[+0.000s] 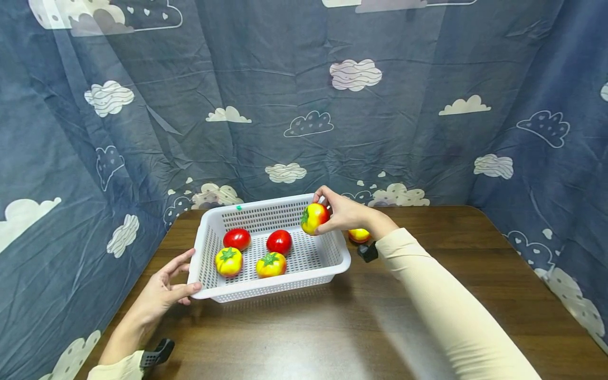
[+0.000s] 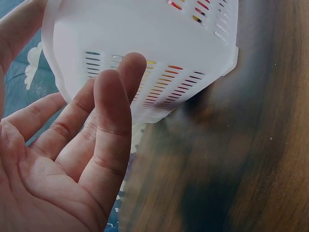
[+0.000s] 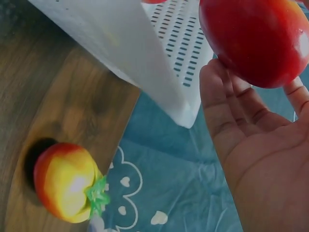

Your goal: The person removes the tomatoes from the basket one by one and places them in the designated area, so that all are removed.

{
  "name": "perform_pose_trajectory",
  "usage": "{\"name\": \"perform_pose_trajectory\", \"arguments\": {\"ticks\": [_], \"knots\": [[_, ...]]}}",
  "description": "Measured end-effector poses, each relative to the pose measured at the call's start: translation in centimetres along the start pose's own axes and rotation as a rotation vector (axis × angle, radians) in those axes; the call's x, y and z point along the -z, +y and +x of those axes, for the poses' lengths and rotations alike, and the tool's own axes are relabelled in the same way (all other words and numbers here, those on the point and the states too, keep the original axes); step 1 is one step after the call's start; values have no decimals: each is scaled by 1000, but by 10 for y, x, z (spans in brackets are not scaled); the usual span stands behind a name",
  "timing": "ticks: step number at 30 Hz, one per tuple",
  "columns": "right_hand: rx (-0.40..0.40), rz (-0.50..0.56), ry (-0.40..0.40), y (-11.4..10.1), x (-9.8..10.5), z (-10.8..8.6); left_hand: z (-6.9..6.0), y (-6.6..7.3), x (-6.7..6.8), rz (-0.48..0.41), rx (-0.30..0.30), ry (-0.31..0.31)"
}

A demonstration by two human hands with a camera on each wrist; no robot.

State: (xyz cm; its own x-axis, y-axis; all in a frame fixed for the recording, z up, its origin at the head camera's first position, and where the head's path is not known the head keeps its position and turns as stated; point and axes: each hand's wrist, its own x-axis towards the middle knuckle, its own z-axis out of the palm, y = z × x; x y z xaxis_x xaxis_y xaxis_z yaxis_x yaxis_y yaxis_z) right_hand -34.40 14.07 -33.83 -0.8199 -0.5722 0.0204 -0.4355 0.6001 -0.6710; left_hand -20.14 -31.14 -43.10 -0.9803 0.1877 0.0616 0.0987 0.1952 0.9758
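Observation:
A white slotted plastic basket [image 1: 280, 279] stands on the table, with two red tomatoes [image 1: 279, 242] and two yellow-orange tomatoes [image 1: 271, 265] inside. My left hand [image 1: 161, 289] holds its left end, thumb at the near corner of the rim and fingers along the outer side. Over the basket's right end, my right hand [image 1: 344, 211] grips a red-and-yellow tomato [image 1: 314, 218] between thumb and fingers. In the right wrist view that tomato [image 3: 256, 41] shows its glossy red side, above the palm. Outside the basket, another red-and-yellow tomato [image 3: 67, 183] lies on the table, partly hidden by my right wrist in the head view.
The brown wooden table [image 1: 427, 264] extends right of the basket and in front of it. Behind and beside it hangs a blue curtain [image 1: 266, 158] with a cloud print. A bit of green tape [image 1: 239, 208] marks the basket's far rim.

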Motion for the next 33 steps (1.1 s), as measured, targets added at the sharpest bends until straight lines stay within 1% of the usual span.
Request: {"name": "perform_pose_trajectory", "arguments": {"ticks": [9, 16, 22, 33], "knots": [[-8, 40, 21, 10, 9, -8, 0, -1, 0, 1, 2, -16], [-54, 94, 19, 22, 16, -15, 0, -1, 0, -10, 1, -20], [-35, 98, 51, 33, 21, -22, 0, 0, 0, 0, 7, -14], [-36, 87, 110, 54, 27, -39, 0, 0, -1, 2, 4, -12]]}}
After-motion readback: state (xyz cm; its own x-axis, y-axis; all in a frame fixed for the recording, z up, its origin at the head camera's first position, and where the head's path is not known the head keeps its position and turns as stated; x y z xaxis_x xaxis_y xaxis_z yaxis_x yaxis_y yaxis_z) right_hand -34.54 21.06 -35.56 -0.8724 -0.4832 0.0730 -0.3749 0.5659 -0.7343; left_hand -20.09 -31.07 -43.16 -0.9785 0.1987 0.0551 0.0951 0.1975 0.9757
